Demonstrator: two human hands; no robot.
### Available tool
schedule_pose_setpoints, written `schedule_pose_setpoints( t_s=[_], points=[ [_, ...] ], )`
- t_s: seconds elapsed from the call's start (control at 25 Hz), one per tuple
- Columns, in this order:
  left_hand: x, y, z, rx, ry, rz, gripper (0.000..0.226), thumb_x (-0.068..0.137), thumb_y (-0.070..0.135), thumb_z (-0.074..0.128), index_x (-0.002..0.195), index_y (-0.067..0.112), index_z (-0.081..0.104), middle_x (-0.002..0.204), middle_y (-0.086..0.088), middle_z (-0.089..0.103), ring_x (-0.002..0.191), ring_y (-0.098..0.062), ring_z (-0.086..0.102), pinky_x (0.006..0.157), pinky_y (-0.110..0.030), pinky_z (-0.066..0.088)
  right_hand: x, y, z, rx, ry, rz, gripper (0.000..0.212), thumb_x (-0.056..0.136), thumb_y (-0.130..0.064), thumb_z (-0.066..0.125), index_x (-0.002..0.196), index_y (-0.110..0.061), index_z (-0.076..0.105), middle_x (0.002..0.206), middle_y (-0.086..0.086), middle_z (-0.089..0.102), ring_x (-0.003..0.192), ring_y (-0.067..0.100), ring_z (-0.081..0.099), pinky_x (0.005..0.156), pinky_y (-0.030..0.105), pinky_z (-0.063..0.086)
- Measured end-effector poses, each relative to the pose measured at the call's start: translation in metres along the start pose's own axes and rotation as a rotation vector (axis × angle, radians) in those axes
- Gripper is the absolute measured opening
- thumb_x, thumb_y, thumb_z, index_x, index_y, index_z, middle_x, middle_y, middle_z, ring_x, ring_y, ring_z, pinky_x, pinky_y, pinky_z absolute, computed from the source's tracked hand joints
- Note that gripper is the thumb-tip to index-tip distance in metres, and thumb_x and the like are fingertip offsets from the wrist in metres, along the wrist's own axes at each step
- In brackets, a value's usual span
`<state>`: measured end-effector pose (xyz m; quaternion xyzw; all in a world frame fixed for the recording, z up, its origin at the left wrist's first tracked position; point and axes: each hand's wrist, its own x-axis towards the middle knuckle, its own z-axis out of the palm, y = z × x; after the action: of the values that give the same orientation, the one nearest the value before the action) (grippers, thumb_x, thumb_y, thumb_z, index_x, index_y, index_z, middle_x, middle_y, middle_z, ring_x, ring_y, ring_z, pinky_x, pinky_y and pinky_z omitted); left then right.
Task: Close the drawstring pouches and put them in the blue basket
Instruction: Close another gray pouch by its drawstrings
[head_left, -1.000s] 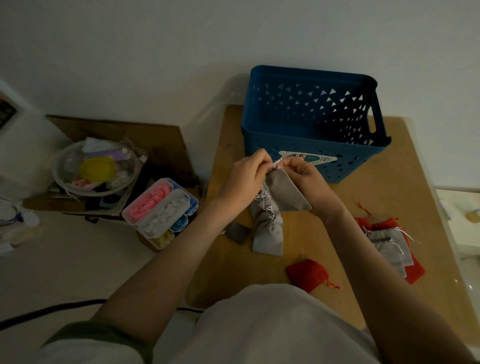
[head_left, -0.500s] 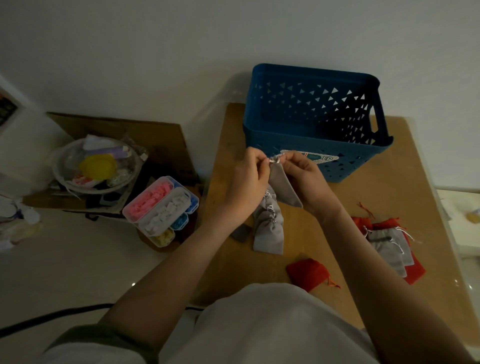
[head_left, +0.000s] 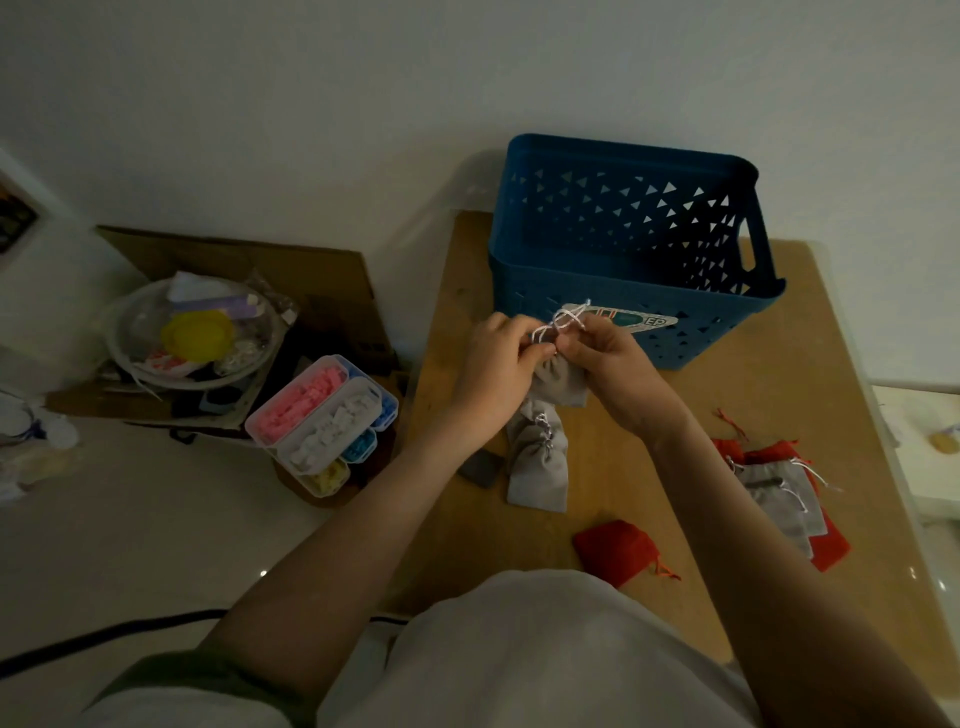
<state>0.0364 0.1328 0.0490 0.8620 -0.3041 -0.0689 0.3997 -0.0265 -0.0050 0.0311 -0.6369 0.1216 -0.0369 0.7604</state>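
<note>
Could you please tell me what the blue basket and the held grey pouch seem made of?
Blue basket: probably moulded plastic, matte; rigid walls pierced with triangular holes. Grey pouch: soft fabric, matte, perhaps velvety; it bunches and creases at the gathered neck. Drawstring: thin white cord.

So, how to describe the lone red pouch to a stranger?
Start at the blue basket on the wooden table. Near the table's front edge, the red pouch lies alone; the other red ones are piled with grey pouches at the right.

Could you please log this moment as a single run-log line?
step: closing grey pouch | left hand: pinches drawstring | right hand: pinches drawstring | blue basket: beyond hands | table: other pouches waiting
</note>
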Motion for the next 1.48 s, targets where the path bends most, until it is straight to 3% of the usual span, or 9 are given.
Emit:
schedule_pose_setpoints(
  t_s=[0.16,0.32,0.52,0.76,0.88,1.04,1.12,1.32,1.48],
  points=[
    [-0.002,0.002,-0.005,-0.268,-0.038,-0.179,0.013,0.093,0.017,0.057,0.086,0.007,0.062,0.073,0.005,0.053,0.064,0.001,0.049,0.058,-0.009,0.036,-0.001,-0.004,0.003,-0.059,0.095,0.032,0.011,0.094,0.0,0.052,0.095,-0.01,0.057,0.079,0.007,0.055,0.077,0.013,0.057,0.075,0.025,0.047],
    [-0.002,0.004,-0.006,-0.585,-0.045,-0.532,0.012,0.097,0.017,0.047,0.094,0.01,0.056,0.071,-0.001,0.054,0.059,-0.007,0.048,0.054,-0.019,0.04,-0.004,-0.005,0.005,-0.157,0.158,0.017,0.023,0.091,0.002,0.055,0.109,-0.012,0.054,0.076,0.004,0.05,0.068,0.003,0.053,0.068,0.016,0.045],
    [0.003,0.0,-0.012,-0.764,-0.014,-0.655,0.021,0.1,0.021,0.044,0.085,0.015,0.056,0.064,0.002,0.055,0.054,-0.007,0.047,0.052,-0.019,0.041,-0.007,-0.007,-0.002,-0.177,0.151,-0.005,0.038,0.09,0.008,0.052,0.122,-0.013,0.052,0.083,0.005,0.054,0.068,0.005,0.053,0.058,0.014,0.043],
    [0.006,-0.003,-0.015,-0.838,0.051,-0.836,0.021,0.099,0.015,0.043,0.083,0.015,0.055,0.064,0.0,0.052,0.054,-0.007,0.046,0.053,-0.02,0.042,-0.008,-0.005,-0.013,0.376,-0.148,0.064,0.033,0.082,0.011,0.041,0.093,-0.011,0.062,0.075,0.004,0.056,0.059,0.013,0.047,0.05,0.022,0.036],
    [0.007,0.0,-0.021,-0.923,0.025,-0.788,0.017,0.1,0.014,0.044,0.086,0.014,0.054,0.065,0.0,0.053,0.055,-0.009,0.047,0.054,-0.022,0.044,-0.012,-0.006,-0.016,0.446,-0.23,0.133,0.023,0.081,-0.002,0.043,0.094,-0.01,0.06,0.07,0.004,0.049,0.059,0.013,0.044,0.052,0.024,0.036],
    [0.008,0.003,-0.025,-0.614,-0.173,-0.445,0.011,0.1,0.019,0.044,0.094,0.016,0.052,0.074,0.0,0.058,0.064,-0.008,0.051,0.055,-0.015,0.044,-0.01,-0.006,-0.003,-0.187,-0.158,0.204,0.022,0.088,-0.023,0.064,0.107,-0.012,0.063,0.065,-0.005,0.049,0.056,0.007,0.04,0.051,0.021,0.032],
    [0.01,0.005,-0.025,-0.558,-0.216,-0.285,0.011,0.099,0.019,0.046,0.09,0.019,0.053,0.077,0.0,0.06,0.066,-0.007,0.052,0.057,-0.012,0.043,-0.007,-0.005,0.01,-0.319,-0.113,0.117,0.015,0.09,-0.017,0.062,0.103,-0.009,0.065,0.067,-0.009,0.054,0.057,0.004,0.042,0.051,0.018,0.032],
    [0.019,-0.006,-0.025,-0.419,-0.112,-0.207,0.011,0.095,0.018,0.054,0.084,0.017,0.055,0.072,0.003,0.058,0.066,-0.005,0.053,0.066,-0.02,0.043,-0.004,-0.001,0.01,-0.084,-0.218,0.088,0.013,0.09,-0.022,0.059,0.08,-0.014,0.062,0.055,-0.001,0.044,0.051,0.014,0.034,0.05,0.025,0.026],
    [0.011,-0.006,-0.014,-0.266,-0.074,-0.218,0.014,0.094,0.016,0.056,0.093,0.003,0.06,0.074,0.006,0.053,0.067,0.0,0.048,0.058,-0.005,0.037,-0.006,0.004,0.005,0.094,-0.182,0.079,0.013,0.092,-0.02,0.057,0.086,-0.012,0.066,0.049,-0.003,0.04,0.047,0.011,0.03,0.047,0.023,0.024]
  ],
)
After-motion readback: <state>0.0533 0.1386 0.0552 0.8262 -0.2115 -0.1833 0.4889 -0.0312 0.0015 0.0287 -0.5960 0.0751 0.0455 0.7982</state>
